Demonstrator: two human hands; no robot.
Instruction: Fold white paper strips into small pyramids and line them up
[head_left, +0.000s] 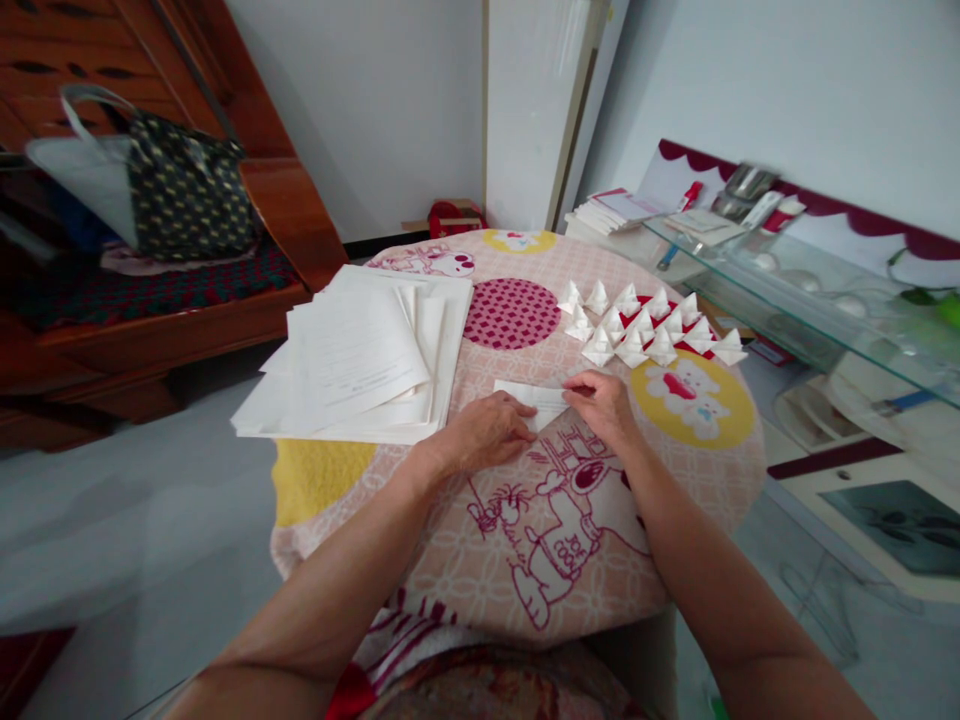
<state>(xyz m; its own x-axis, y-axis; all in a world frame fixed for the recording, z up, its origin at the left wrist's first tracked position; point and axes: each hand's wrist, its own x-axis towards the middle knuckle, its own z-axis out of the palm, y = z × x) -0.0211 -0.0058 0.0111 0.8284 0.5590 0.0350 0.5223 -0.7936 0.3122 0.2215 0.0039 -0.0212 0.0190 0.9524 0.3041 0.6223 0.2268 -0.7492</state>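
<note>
A small folded sheet of white paper (552, 402), with faint print on it, lies flat on the table cover in front of me. My left hand (495, 432) grips its left side, thumb on top and fingers bent at the lower edge. At the paper's right end, my right hand (600, 402) pinches the corner between thumb and fingers. Beyond my right hand stand several folded paper boats (630, 345) in close rows. Left of my hands is a loose stack of white printed sheets (352, 345).
The round table has a pink patterned cover (517, 560). To the right is a glass shelf (810, 270) with papers and metal containers. A wooden bench (277, 240) on the left carries a dark patterned bag (187, 190).
</note>
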